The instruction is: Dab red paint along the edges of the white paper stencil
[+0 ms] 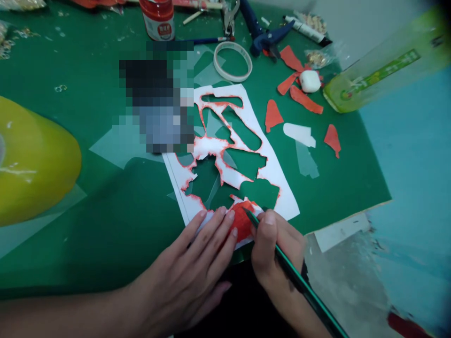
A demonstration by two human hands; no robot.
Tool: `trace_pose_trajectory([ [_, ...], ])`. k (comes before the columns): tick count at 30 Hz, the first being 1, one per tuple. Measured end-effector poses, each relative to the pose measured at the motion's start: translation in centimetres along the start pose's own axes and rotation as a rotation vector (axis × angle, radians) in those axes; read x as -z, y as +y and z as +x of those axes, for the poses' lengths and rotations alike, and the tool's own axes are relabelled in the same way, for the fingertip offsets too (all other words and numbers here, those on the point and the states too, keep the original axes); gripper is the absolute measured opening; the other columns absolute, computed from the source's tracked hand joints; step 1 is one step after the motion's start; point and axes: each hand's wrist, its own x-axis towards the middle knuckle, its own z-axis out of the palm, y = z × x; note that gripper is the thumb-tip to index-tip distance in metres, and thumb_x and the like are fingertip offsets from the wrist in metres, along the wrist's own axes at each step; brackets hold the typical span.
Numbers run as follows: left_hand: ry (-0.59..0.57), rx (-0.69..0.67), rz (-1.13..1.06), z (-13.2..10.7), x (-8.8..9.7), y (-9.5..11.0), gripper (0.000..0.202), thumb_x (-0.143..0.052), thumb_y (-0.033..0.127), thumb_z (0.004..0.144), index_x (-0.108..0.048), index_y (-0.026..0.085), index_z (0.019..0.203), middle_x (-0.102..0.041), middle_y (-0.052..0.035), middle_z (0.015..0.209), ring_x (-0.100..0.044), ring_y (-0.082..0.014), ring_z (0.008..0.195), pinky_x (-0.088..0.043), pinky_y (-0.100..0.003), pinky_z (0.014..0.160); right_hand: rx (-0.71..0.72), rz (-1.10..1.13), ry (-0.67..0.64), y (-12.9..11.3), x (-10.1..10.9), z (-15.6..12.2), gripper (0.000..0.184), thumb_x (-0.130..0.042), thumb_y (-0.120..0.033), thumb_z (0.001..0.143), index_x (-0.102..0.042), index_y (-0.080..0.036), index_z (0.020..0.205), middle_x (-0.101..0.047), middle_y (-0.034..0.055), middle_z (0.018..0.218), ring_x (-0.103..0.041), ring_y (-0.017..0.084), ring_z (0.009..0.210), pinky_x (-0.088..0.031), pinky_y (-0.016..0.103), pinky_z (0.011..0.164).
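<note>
My left hand (197, 263) lies flat on the near end of a white paper sheet (282, 188), its fingers stretched out and pressing it down. Several petal-like openings with red-stained edges are cut through this sheet. Beside my fingertips is a red-painted patch (243, 224) at the sheet's near edge. My right hand (278, 244) is closed around a long green-and-black pencil (299, 279), its dark tip touching or just above the red patch. Loose red paper petals (274, 115) lie to the right of the sheet.
On the green table (116, 202) stand a red paint jar (158, 21) and a green bottle (384, 65). A tape roll (232, 62), dark blue pliers (262, 40), a white case (310, 81) and a marker (306, 29) lie at the back. A yellow object (38, 164) is at left.
</note>
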Motion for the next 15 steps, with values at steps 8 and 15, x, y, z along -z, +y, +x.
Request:
trace_pose_trajectory([
  [8, -0.018, 0.009, -0.032, 0.29, -0.05, -0.47, 0.081, -0.054, 0.054, 0.104, -0.040, 0.000, 0.163, -0.038, -0.0207, 0.173, -0.031, -0.0332, 0.161, -0.003, -0.046, 0.138, -0.025, -0.090, -0.090, -0.71, 0.17, -0.49, 0.036, -0.044, 0.000, 0.101, -0.043, -0.024, 0.074, -0.048, -0.0034, 0.064, -0.044, 0.011, 0.059, -0.035, 0.029, 0.055],
  [15, -0.029, -0.003, -0.043, 0.27, -0.23, -0.46, 0.076, -0.052, 0.051, 0.106, -0.042, 0.001, 0.162, -0.033, -0.0218, 0.175, -0.028, -0.0333, 0.162, -0.004, -0.047, 0.138, 0.027, -0.170, -0.174, -0.40, 0.32, -0.31, 0.035, -0.043, 0.000, 0.100, -0.045, -0.023, 0.073, -0.050, -0.0019, 0.063, -0.043, 0.012, 0.059, -0.035, 0.030, 0.056],
])
